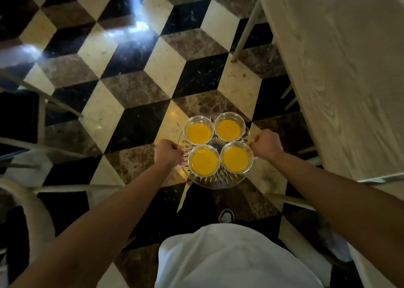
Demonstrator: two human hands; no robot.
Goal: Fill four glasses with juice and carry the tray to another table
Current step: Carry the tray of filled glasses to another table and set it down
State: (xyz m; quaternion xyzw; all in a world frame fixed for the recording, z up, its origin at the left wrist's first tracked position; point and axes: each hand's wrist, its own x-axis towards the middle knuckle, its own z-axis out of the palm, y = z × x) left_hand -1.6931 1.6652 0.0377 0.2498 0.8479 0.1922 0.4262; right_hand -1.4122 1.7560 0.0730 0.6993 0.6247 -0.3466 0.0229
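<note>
table (341,69) right, chair (32,204) left

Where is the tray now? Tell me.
In the head view, the tray is held over the tiled floor, between the left hand and right hand.

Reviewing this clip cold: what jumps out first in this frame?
Four glasses of bright orange juice sit clustered on a clear cut-glass tray, held in mid-air over the floor by the left hand and right hand gripping its opposite edges. Beneath lies a bold cube-patterned marble floor, with a pale table at right.
</note>
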